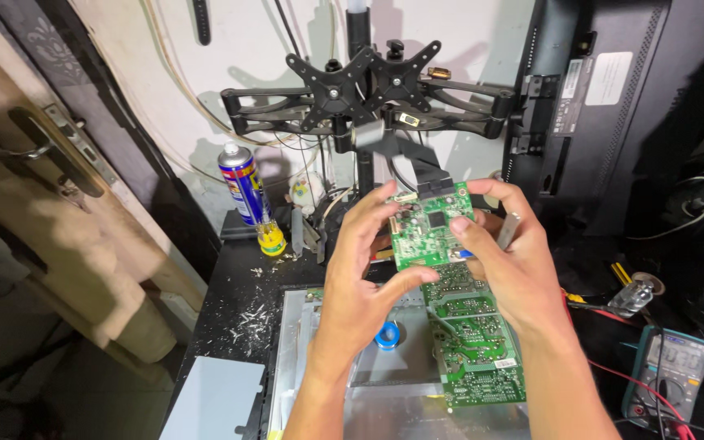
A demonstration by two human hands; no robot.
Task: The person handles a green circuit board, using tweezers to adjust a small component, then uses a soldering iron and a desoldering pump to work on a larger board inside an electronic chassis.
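Two hands (442, 261), green circuit board (427, 232) between

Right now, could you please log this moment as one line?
left hand: holds small green circuit board | right hand: holds same board | below: larger green board, metal panel

Bright frontal light, blurred left edge
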